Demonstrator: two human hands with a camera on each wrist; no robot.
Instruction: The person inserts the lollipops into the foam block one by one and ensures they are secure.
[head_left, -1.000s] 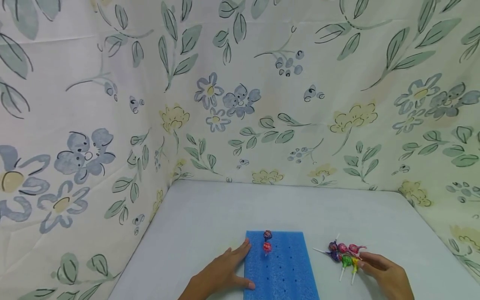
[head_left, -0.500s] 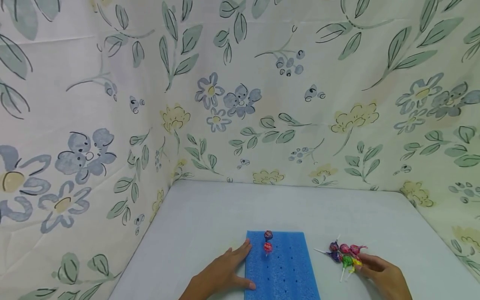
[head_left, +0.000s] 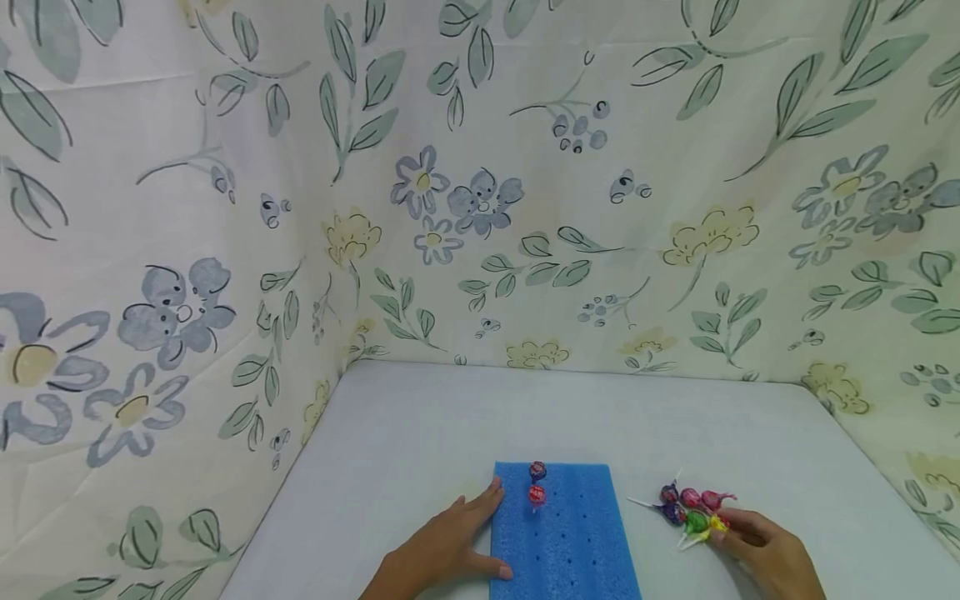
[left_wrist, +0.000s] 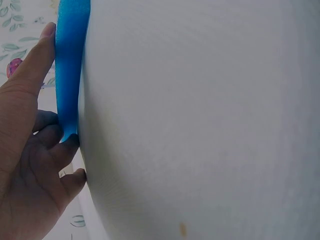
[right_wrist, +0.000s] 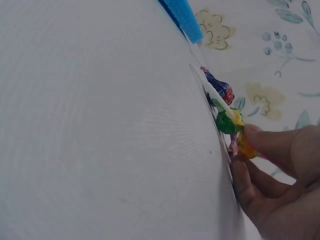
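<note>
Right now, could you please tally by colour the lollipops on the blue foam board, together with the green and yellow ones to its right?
Dark: 1, the farther lollipop on the blue foam board
Red: 1, the nearer lollipop there
Green: 1, the green lollipop
Yellow: 1, the yellow lollipop in the right hand
Total: 4

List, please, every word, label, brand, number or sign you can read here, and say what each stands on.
No readable text in any view.
Red-wrapped round lollipop on the rectangular blue foam block: any wrapper print is too small to read.
Yellow-wrapped round lollipop and green-wrapped round lollipop: likewise too small and blurred.
White floral cloth backdrop: printed flowers and leaves; no lettering visible.
</note>
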